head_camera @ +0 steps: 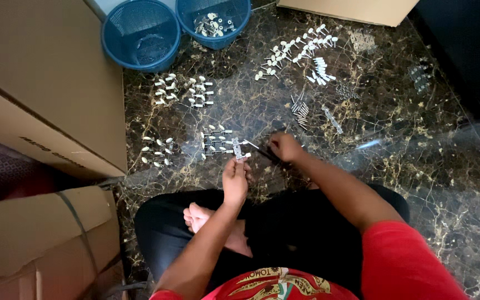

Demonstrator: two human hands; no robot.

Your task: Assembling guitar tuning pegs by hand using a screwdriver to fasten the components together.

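I sit cross-legged on a dark marble floor (418, 144). My left hand (235, 179) pinches a small metal plate (239, 150) with white-knobbed pegs, held upright above my knee. My right hand (285, 148) grips a dark screwdriver (262, 150) whose tip meets the plate from the right. Just beyond the plate lies a finished-looking set of pegs (215, 140) on the floor.
Several groups of white-knobbed pegs (298, 50) lie scattered across the floor, with a pile of small metal rods (301, 111) and screws. Two blue mesh baskets (140, 34) stand at the back, one holding pegs (213, 21). Cardboard boxes (40, 83) line the left side.
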